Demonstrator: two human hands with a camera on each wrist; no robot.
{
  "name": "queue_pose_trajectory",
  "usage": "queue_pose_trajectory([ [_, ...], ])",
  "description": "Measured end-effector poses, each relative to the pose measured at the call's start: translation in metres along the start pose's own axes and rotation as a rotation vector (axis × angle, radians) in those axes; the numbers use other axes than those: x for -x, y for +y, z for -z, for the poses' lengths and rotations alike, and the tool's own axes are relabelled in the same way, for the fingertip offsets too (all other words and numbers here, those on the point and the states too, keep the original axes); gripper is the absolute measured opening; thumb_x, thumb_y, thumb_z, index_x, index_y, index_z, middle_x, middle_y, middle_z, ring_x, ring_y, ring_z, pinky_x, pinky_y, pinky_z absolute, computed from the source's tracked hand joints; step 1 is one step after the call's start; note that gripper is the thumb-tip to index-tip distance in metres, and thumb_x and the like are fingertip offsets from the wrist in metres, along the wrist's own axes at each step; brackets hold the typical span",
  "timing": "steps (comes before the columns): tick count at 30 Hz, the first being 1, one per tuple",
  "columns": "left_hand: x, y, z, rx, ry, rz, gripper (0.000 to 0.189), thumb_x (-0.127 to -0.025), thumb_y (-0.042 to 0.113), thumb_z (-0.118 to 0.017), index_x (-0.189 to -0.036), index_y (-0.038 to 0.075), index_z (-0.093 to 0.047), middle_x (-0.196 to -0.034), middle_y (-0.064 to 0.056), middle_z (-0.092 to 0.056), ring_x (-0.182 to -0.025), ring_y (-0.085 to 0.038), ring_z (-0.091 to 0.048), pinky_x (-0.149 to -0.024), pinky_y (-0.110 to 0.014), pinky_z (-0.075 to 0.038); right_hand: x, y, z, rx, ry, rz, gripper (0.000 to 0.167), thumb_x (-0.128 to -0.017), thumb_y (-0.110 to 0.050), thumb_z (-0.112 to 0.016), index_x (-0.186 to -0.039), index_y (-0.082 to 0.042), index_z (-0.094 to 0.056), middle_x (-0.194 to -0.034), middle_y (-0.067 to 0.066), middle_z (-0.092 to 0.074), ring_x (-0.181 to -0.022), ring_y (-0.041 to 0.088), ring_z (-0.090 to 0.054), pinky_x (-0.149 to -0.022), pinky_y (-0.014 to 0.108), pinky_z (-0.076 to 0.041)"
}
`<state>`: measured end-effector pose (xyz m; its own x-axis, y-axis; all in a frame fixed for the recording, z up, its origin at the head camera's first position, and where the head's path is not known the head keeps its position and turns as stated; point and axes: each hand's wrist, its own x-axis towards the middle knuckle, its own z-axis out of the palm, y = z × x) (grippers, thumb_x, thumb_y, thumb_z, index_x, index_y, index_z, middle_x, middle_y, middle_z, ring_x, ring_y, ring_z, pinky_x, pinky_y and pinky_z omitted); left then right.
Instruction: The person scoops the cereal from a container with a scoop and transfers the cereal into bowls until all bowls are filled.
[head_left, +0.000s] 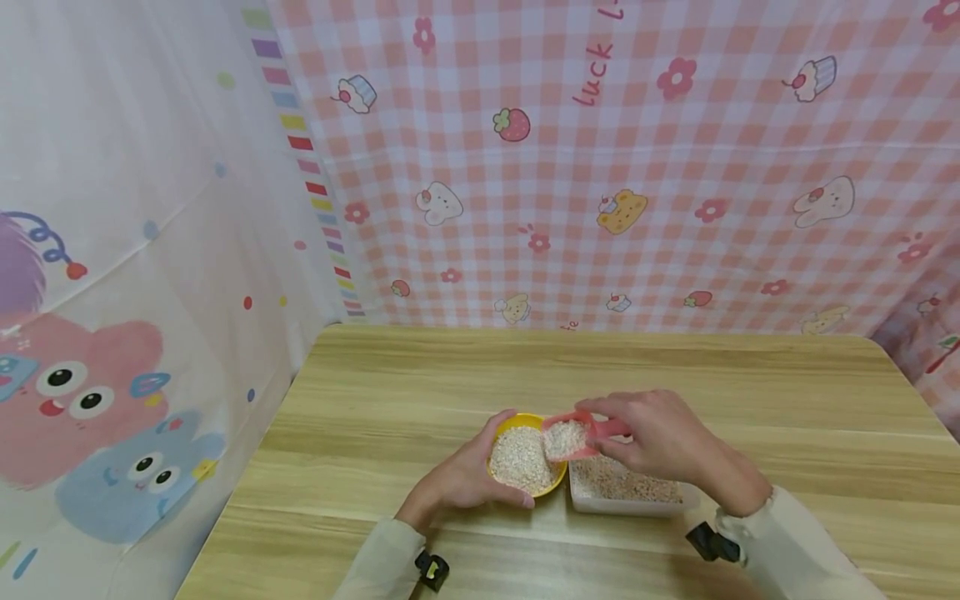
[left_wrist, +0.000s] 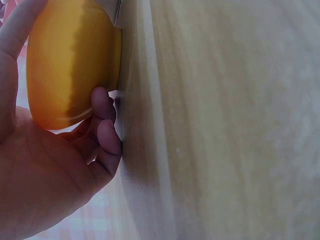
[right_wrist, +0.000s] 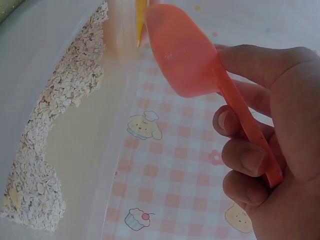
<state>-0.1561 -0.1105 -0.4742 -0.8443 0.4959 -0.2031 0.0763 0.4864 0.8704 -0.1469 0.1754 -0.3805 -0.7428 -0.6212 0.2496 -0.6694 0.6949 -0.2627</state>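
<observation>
A yellow bowl [head_left: 561, 477] full of rolled oats [head_left: 519, 457] stands on the table. My left hand [head_left: 467, 472] holds it from the left, with the thumb on the near side and fingers curved around the wall and base. In the left wrist view the bowl [left_wrist: 70, 60] shows its smooth outer side. A pink-orange scoop [right_wrist: 180, 55], heaped with oats in the head view, hangs over the bowl's right rim. My right hand [head_left: 658, 433] grips its handle with curled fingers. Below that hand sits a translucent plastic box [head_left: 626, 506] with more oats [right_wrist: 65, 85] inside.
The box stands just right of the bowl, close beside it. Wood-grain table [head_left: 390, 375] surrounds both, its far edge meeting a pink checked cloth [head_left: 480, 167]. A white printed cloth [head_left: 187, 250] hangs on the left.
</observation>
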Motion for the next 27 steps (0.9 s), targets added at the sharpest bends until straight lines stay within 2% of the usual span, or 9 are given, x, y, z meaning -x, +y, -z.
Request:
queue_pose_trajectory([
  [8, 0.000, 0.001, 0.000, 0.009, -0.002, 0.003, 0.117, -0.068, 0.036, -0.092, -0.157, 0.031, -0.017, -0.152, -0.006, -0.041, -0.137, -0.028, -0.040, -0.114, -0.056, -0.028, -0.004, -0.005, -0.002, -0.008, -0.013, 0.052, 0.037, -0.084, -0.026, -0.077, -0.120, -0.018, -0.071, -0.103, 0.000, -0.075, -0.076, 0.007, -0.068, -0.063, 0.031, -0.053],
  [11, 0.000, 0.001, -0.001, 0.023, -0.006, 0.001, 0.118, -0.068, 0.035, -0.092, -0.157, 0.030, -0.016, -0.151, -0.006, -0.041, -0.137, -0.028, -0.040, -0.114, -0.056, -0.028, -0.006, -0.007, -0.003, 0.003, -0.020, 0.072, 0.038, -0.083, -0.025, -0.078, -0.119, -0.019, -0.072, -0.101, 0.000, -0.075, -0.070, 0.004, -0.062, -0.061, 0.027, -0.050],
  [16, 0.000, 0.000, -0.001, 0.025, -0.006, 0.001, 0.117, -0.068, 0.035, -0.092, -0.157, 0.031, -0.016, -0.151, -0.005, -0.042, -0.136, -0.028, -0.040, -0.113, -0.056, -0.028, -0.010, -0.010, -0.005, 0.013, -0.006, 0.116, 0.037, -0.080, -0.024, -0.079, -0.117, -0.020, -0.073, -0.091, -0.005, -0.073, -0.058, -0.002, -0.044, -0.054, 0.020, -0.040],
  [27, -0.001, -0.001, -0.001, 0.024, -0.003, 0.019, 0.117, -0.068, 0.037, -0.092, -0.157, 0.033, -0.016, -0.149, -0.002, -0.043, -0.135, -0.025, -0.041, -0.113, -0.055, -0.029, -0.016, -0.019, -0.006, 0.088, -0.001, 0.188, 0.038, -0.081, -0.029, -0.079, -0.117, -0.020, -0.073, -0.076, -0.009, -0.061, -0.054, 0.000, -0.034, -0.052, 0.018, -0.035],
])
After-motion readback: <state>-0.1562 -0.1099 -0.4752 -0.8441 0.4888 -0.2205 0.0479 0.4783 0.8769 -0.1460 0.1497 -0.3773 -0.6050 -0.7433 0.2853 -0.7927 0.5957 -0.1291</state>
